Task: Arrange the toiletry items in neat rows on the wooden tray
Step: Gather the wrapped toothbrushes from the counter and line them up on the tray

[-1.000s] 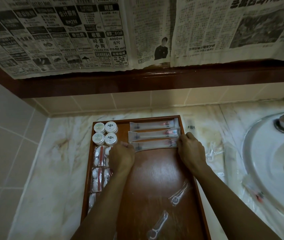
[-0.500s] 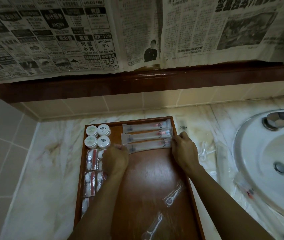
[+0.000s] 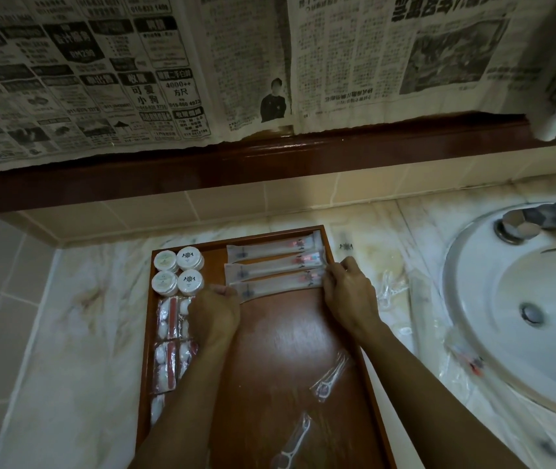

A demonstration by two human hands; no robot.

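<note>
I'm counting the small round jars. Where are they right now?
In the head view, four round white-lidded jars sit two-by-two in the wooden tray's far-left corner, left of the wrapped toothbrush packets.

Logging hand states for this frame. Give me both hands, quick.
Left hand: fingers curled, pinching the left end of the nearest toothbrush packet.
Right hand: pinching the same packet's right end.

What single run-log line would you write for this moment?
step: aligning third toothbrush packet | left hand: at its left end | right hand: at its right end | place: wooden tray | floss picks: unsorted
</note>
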